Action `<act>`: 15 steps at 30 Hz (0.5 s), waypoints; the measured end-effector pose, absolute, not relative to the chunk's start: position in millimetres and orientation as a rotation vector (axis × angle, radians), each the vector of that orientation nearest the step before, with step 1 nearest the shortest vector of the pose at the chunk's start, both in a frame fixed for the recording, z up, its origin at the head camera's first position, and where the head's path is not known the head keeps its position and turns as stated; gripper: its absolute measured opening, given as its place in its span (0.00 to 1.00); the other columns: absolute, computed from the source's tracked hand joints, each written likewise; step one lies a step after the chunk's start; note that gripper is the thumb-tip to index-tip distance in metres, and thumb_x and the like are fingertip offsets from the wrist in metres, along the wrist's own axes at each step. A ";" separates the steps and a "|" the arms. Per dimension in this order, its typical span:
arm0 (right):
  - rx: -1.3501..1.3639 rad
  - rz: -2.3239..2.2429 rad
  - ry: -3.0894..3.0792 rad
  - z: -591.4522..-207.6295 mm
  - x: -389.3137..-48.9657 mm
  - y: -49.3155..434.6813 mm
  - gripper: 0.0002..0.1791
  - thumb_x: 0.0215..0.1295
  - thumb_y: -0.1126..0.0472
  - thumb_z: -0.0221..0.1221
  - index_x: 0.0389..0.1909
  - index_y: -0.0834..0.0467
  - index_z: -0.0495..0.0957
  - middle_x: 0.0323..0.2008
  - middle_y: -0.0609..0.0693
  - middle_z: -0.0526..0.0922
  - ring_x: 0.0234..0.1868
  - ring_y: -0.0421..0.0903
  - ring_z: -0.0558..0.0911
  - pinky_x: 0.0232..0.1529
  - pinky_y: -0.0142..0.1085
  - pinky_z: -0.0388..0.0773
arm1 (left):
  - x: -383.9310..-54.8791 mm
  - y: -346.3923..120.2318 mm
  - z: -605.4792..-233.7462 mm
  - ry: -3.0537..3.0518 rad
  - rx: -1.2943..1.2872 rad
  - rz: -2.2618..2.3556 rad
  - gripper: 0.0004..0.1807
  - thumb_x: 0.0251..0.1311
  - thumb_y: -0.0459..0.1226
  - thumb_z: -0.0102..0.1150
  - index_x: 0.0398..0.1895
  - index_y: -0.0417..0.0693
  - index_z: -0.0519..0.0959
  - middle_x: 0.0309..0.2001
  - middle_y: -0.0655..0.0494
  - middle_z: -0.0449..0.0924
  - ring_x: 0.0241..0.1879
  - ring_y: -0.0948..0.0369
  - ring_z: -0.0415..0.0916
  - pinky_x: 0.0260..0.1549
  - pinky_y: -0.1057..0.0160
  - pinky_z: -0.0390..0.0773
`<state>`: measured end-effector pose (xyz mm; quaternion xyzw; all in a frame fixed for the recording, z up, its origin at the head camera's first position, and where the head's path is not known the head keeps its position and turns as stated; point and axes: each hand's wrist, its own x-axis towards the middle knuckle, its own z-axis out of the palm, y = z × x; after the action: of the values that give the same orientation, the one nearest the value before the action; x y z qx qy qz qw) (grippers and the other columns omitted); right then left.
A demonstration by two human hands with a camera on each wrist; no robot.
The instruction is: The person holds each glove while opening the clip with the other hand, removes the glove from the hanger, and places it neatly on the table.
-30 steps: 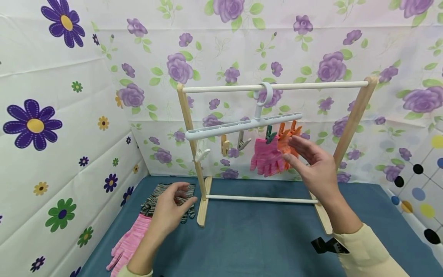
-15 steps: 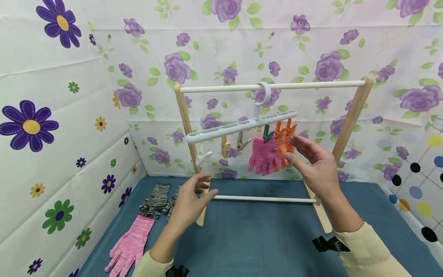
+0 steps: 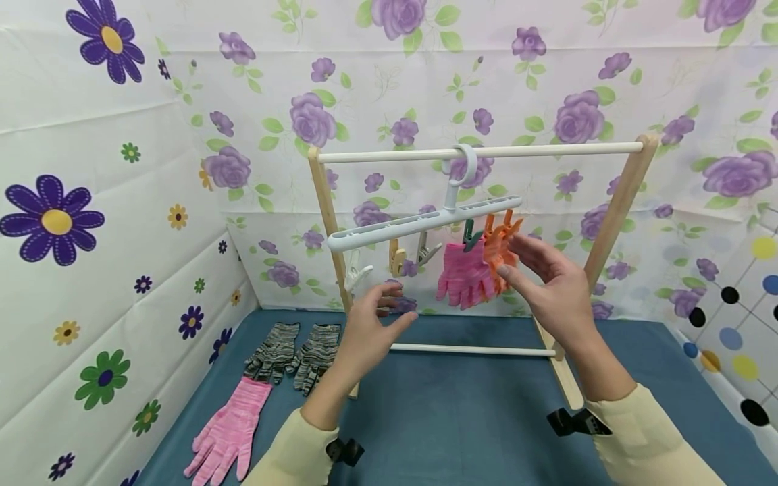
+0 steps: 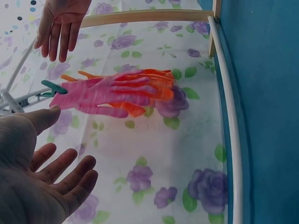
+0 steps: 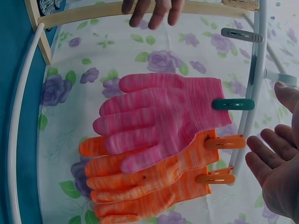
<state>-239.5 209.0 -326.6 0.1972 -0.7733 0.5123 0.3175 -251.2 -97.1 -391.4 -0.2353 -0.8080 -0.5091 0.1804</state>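
Observation:
My right hand (image 3: 556, 290) is raised beside the orange gloves, fingers extended and apart from them in the right wrist view. Lower and further left, my left hand (image 3: 371, 331) hovers below the hanger, palm turned inward and holding nothing. A pink glove (image 5: 154, 112) hangs by its cuff from a green clothespin (image 5: 233, 104). Beside it, two orange gloves (image 5: 140, 175) hang from orange clothespins (image 5: 224, 142). The light grey hanger (image 3: 419, 223) tilts down to the left. White (image 3: 355, 273), yellow (image 3: 396, 260) and grey (image 3: 428, 251) clothespins on it carry no glove.
A wooden rack (image 3: 616, 202) with a white top rod (image 3: 389, 156) bears the hanger. On the blue tabletop (image 3: 450, 412), at left, lie a pink glove (image 3: 227, 432) and two grey striped gloves (image 3: 273, 351). Flower-patterned sheets (image 3: 377, 74) stand behind and at left.
My left hand has moved right and up, from over the grey striped gloves to below the hanger, uncovering those gloves. My right hand has stayed nearly still beside the orange gloves.

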 end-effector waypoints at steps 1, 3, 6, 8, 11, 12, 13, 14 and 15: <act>0.523 1.348 -2.036 -326.1 -240.1 208.9 0.29 0.68 0.64 0.73 0.70 0.58 0.79 0.65 0.54 0.83 0.66 0.49 0.82 0.65 0.30 0.73 | -252.9 -93.8 -389.9 -2.275 -0.672 -1.444 0.29 0.67 0.40 0.75 0.69 0.48 0.77 0.62 0.54 0.81 0.56 0.54 0.83 0.56 0.48 0.82; 0.529 1.347 -2.041 -325.1 -241.1 208.8 0.30 0.68 0.64 0.73 0.70 0.59 0.79 0.65 0.55 0.82 0.66 0.49 0.82 0.65 0.30 0.74 | -256.2 -87.2 -386.8 -2.261 -0.685 -1.446 0.29 0.66 0.38 0.75 0.69 0.47 0.77 0.62 0.53 0.82 0.55 0.55 0.83 0.55 0.48 0.83; 0.540 1.360 -2.046 -324.1 -243.5 208.8 0.30 0.68 0.64 0.72 0.70 0.60 0.78 0.66 0.55 0.82 0.66 0.50 0.81 0.64 0.30 0.74 | -262.5 -78.1 -383.8 -2.252 -0.693 -1.434 0.28 0.65 0.37 0.76 0.67 0.45 0.77 0.61 0.52 0.82 0.54 0.55 0.83 0.55 0.48 0.83; 0.538 1.361 -2.056 -323.6 -245.1 208.7 0.31 0.69 0.63 0.72 0.71 0.60 0.78 0.66 0.54 0.82 0.67 0.50 0.81 0.64 0.30 0.75 | -266.3 -72.9 -381.5 -2.249 -0.702 -1.434 0.28 0.65 0.36 0.76 0.66 0.45 0.78 0.61 0.51 0.82 0.54 0.54 0.83 0.55 0.47 0.83; 0.539 1.362 -2.070 -322.5 -248.5 207.9 0.31 0.69 0.61 0.72 0.72 0.58 0.77 0.67 0.54 0.81 0.67 0.49 0.81 0.64 0.30 0.75 | -271.6 -65.9 -377.9 -2.255 -0.718 -1.437 0.28 0.66 0.38 0.75 0.67 0.45 0.77 0.61 0.49 0.82 0.55 0.52 0.83 0.55 0.46 0.83; 0.540 1.362 -2.073 -322.1 -249.4 207.5 0.31 0.69 0.61 0.72 0.72 0.58 0.77 0.67 0.54 0.81 0.67 0.50 0.81 0.64 0.30 0.75 | -273.4 -63.6 -376.3 -2.260 -0.721 -1.439 0.28 0.67 0.38 0.75 0.67 0.44 0.77 0.61 0.49 0.82 0.55 0.51 0.84 0.55 0.46 0.83; 0.542 1.361 -2.076 -322.0 -250.6 207.4 0.31 0.69 0.60 0.72 0.72 0.58 0.77 0.67 0.54 0.81 0.67 0.49 0.81 0.64 0.31 0.75 | -275.0 -61.6 -374.8 -2.267 -0.721 -1.440 0.28 0.67 0.39 0.75 0.68 0.44 0.76 0.62 0.48 0.82 0.56 0.51 0.84 0.56 0.46 0.82; 0.546 1.362 -2.076 -321.9 -251.8 207.3 0.31 0.69 0.60 0.72 0.72 0.58 0.77 0.67 0.54 0.81 0.67 0.49 0.81 0.64 0.31 0.75 | -276.9 -59.3 -373.6 -2.276 -0.720 -1.443 0.29 0.67 0.40 0.74 0.68 0.43 0.76 0.62 0.48 0.82 0.56 0.50 0.83 0.56 0.47 0.82; 0.551 1.366 -2.074 -321.6 -252.6 206.9 0.31 0.69 0.60 0.72 0.71 0.59 0.77 0.66 0.55 0.82 0.67 0.49 0.81 0.65 0.31 0.75 | -278.9 -57.2 -372.7 -2.283 -0.720 -1.450 0.29 0.68 0.41 0.74 0.68 0.43 0.76 0.62 0.48 0.82 0.57 0.51 0.83 0.57 0.46 0.82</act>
<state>-252.6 206.9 -321.6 0.2071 -0.7792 0.5131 0.2943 -278.9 -57.2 -372.7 -0.2535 -0.8037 -0.5107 0.1705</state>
